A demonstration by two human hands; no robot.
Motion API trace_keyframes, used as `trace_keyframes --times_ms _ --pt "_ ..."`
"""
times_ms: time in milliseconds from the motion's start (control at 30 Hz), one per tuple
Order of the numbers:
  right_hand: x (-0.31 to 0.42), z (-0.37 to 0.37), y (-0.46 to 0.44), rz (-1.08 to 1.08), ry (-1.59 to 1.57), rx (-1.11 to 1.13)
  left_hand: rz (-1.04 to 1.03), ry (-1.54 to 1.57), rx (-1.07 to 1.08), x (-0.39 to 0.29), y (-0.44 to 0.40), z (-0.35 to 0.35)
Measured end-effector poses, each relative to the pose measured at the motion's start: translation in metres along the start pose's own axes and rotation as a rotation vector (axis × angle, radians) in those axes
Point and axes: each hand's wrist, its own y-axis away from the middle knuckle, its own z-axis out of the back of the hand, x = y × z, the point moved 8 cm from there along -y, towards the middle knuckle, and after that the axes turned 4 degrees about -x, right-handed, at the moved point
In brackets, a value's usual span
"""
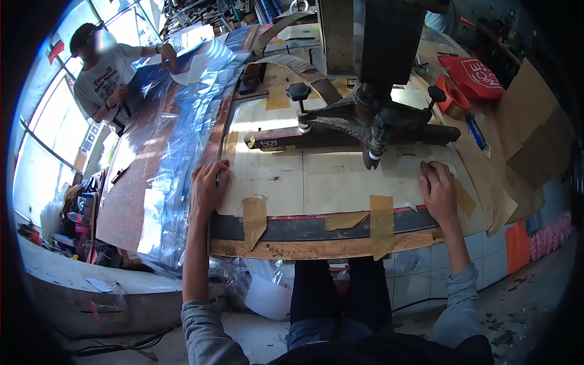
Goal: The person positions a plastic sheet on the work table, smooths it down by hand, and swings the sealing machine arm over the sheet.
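Observation:
My left hand rests at the left edge of the pale work board, its fingers curled; what lies under them is hidden. On the board's right side lies my right hand, fingers bent and pressed together, nothing plainly visible in them. Between and beyond both hands stands a dark metal press head with a long crossbar and black knobs. Yellow-brown tape strips hold the board's front edge, above a dark strip and a wooden edge.
Clear plastic sheets lie along the left. Another person stands at the far left, handling film. At the right are a tape roll, a blue cutter, a red bag and a cardboard box.

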Motion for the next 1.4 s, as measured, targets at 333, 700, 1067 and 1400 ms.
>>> trace_keyframes --times_ms 333,700,1067,1400 --pt "0.0020 0.0014 0.0016 0.016 -0.018 0.009 0.028 0.008 0.042 -0.0029 0.0047 0.0009" --pt "0.0007 0.0012 -0.0004 0.027 -0.006 0.007 0.061 0.006 0.060 -0.0061 0.0070 0.0043" --pt "0.0031 0.0042 -0.0010 0.018 -0.015 0.006 0.040 0.000 0.068 -0.0039 0.0071 0.0030" --pt "-0.0017 0.0001 0.0021 -0.013 -0.046 0.004 0.046 0.040 0.066 0.0000 0.0085 -0.0003"
